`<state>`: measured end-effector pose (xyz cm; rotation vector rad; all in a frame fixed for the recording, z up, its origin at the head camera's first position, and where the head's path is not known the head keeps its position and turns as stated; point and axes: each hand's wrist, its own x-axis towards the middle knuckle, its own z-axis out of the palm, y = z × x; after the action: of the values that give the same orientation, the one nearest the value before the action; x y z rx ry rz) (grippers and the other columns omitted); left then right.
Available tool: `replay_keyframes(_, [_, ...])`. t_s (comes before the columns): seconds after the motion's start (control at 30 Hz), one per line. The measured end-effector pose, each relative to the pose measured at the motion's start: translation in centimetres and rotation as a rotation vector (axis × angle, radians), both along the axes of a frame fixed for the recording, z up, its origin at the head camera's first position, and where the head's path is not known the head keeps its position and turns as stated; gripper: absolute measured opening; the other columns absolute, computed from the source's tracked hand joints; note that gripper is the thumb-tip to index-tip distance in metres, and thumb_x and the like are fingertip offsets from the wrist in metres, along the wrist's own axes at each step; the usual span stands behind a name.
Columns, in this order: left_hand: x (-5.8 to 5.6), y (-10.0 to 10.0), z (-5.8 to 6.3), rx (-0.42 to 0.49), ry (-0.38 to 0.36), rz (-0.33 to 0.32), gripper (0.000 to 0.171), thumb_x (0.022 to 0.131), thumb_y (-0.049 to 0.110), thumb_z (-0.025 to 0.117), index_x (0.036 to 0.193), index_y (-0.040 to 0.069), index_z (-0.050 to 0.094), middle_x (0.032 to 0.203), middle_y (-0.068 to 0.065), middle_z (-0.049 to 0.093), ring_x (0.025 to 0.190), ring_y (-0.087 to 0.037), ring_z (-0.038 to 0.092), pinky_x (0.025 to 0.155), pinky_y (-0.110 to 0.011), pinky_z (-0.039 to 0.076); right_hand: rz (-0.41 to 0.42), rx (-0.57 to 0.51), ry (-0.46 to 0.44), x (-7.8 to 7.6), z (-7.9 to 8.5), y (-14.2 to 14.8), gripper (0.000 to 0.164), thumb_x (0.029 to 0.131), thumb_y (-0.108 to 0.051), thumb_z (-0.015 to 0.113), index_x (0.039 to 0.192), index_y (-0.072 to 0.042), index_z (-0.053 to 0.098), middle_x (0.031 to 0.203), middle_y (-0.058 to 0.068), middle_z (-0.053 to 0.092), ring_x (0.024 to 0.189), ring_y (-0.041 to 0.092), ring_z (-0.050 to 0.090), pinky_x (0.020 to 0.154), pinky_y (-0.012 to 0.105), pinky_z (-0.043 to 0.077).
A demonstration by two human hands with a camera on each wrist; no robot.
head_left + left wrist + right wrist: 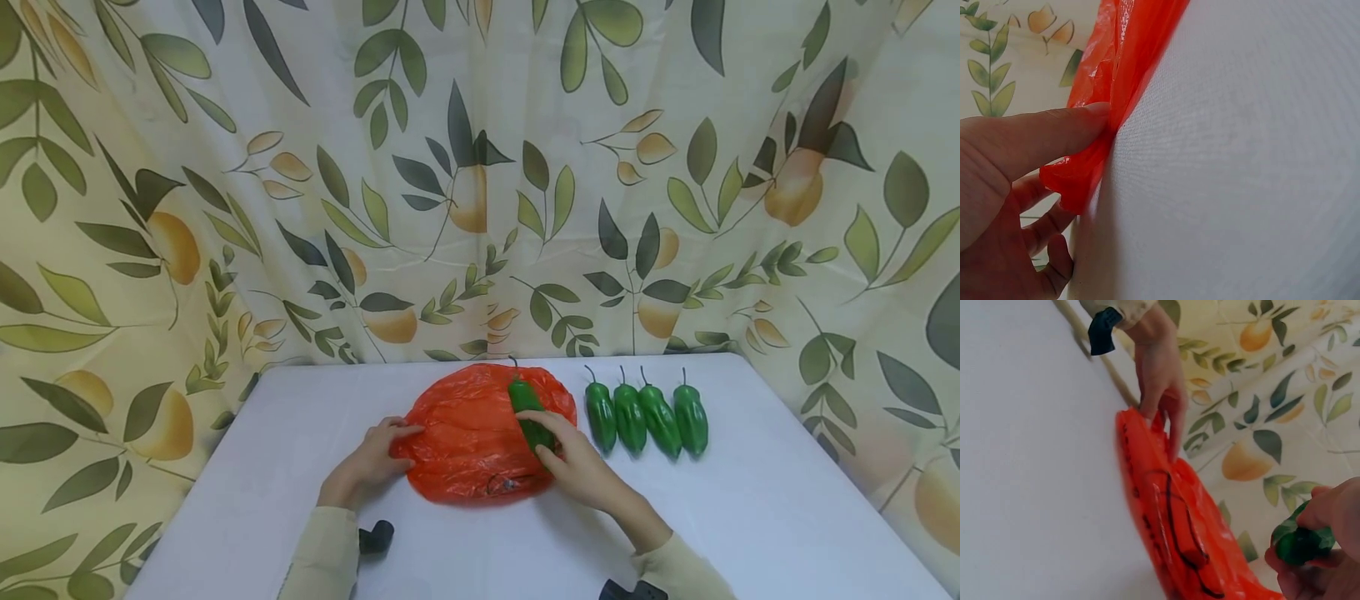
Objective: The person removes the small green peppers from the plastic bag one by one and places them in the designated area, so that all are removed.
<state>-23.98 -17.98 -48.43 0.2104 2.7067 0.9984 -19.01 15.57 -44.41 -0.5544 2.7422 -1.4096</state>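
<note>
A red plastic bag (pixel 465 433) with dark printed lines lies on the white table, its upper side puffed and crinkled. At its left edge my left hand (pixel 371 457) pinches the film; the thumb (pixel 1054 134) lies on the near side, with the other fingers partly behind the bag. Over the bag's right part, my right hand (pixel 583 468) grips a green pepper (pixel 525 396) around its lower half, stem pointing away from me. The right wrist view shows the blunt end of that pepper (pixel 1300 545) between thumb and fingers.
To the right of the bag, several green peppers (pixel 630 419) lie side by side with stems toward the far edge. The white table (pixel 480 554) meets a hanging curtain (pixel 480 250) with leaf and fruit print at the back and sides. Black straps show at both wrists.
</note>
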Motion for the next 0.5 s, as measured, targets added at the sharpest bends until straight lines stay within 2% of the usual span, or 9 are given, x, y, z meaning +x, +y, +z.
replay_keyframes(0.07, [0.0, 0.0, 0.0, -0.005, 0.006, 0.0, 0.055, 0.089, 0.013, 0.075, 0.141, 0.025, 0.061, 0.152, -0.01, 0.043, 0.136, -0.033, 0.038, 0.106, -0.061, 0.046, -0.012, -0.008, 0.007, 0.2, 0.4, 0.6, 0.05, 0.097, 0.001, 0.056, 0.141, -0.022, 0.054, 0.147, 0.013, 0.052, 0.128, 0.034, 0.052, 0.095, 0.048, 0.058])
replay_keyframes(0.17, [-0.1, -0.1, 0.0, 0.003, 0.003, 0.005, 0.055, 0.089, 0.013, 0.075, 0.141, 0.025, 0.061, 0.152, -0.01, 0.043, 0.136, -0.032, 0.038, 0.106, -0.061, 0.047, -0.025, -0.035, 0.024, 0.5, 1.0, 1.6, 0.05, 0.097, 0.003, 0.053, 0.14, -0.022, 0.055, 0.144, 0.014, 0.053, 0.119, 0.032, 0.054, 0.085, 0.035, 0.059])
replay_keyframes(0.27, [-0.1, -0.1, -0.2, 0.017, -0.005, 0.006, 0.055, 0.09, 0.013, 0.075, 0.141, 0.025, 0.061, 0.151, -0.009, 0.042, 0.136, -0.032, 0.038, 0.106, -0.06, 0.047, -0.023, -0.067, 0.06, 0.8, 1.7, 2.7, 0.05, 0.097, 0.006, 0.051, 0.14, -0.019, 0.055, 0.144, 0.017, 0.054, 0.114, 0.034, 0.054, 0.075, 0.028, 0.053])
replay_keyframes(0.37, [-0.1, -0.1, -0.3, 0.018, -0.005, 0.0, 0.055, 0.089, 0.014, 0.075, 0.141, 0.024, 0.06, 0.151, -0.009, 0.042, 0.135, -0.032, 0.039, 0.106, -0.06, 0.048, -0.035, -0.082, 0.096, 1.0, 2.2, 3.9, 0.049, 0.097, 0.008, 0.048, 0.14, -0.015, 0.054, 0.148, 0.02, 0.051, 0.123, 0.041, 0.056, 0.082, 0.032, 0.056])
replay_keyframes(0.5, [-0.1, -0.1, -0.3, 0.008, 0.008, -0.006, 0.055, 0.089, 0.014, 0.076, 0.141, 0.024, 0.061, 0.151, -0.01, 0.043, 0.134, -0.032, 0.039, 0.106, -0.06, 0.047, -0.08, -0.073, 0.122, 0.9, 2.6, 5.3, 0.047, 0.098, 0.007, 0.046, 0.14, -0.012, 0.053, 0.149, 0.023, 0.049, 0.13, 0.047, 0.054, 0.093, 0.048, 0.058])
